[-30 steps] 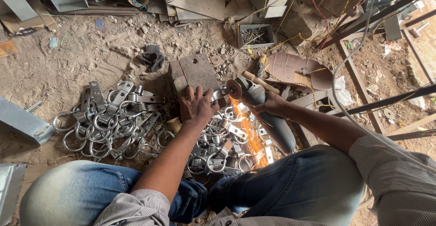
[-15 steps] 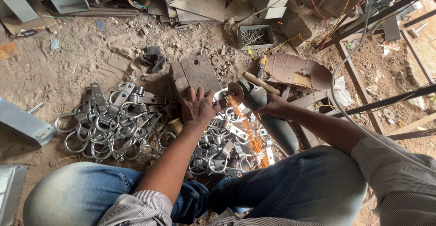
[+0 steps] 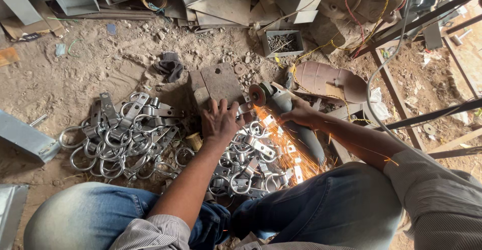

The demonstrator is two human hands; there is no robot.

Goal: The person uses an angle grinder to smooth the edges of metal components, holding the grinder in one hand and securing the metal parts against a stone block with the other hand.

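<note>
My left hand presses a small metal bracket down on a rusty steel block lying on the dirt. My right hand grips a grey angle grinder, its disc touching the bracket. Orange sparks fly back toward my knees. Below my hands lies a pile of ring-and-plate metal fittings. A second, larger heap of the same fittings sits to the left of my left arm.
Sheet-metal offcuts and a small box of screws lie at the top. A sandal rests right of the grinder. A steel frame and the grinder's cable run on the right. Grey metal channels lie at left.
The grinder keeps cutting against the bracket and sparks still spray toward me. Both hands stay in about the same place; the view has shifted slightly.
</note>
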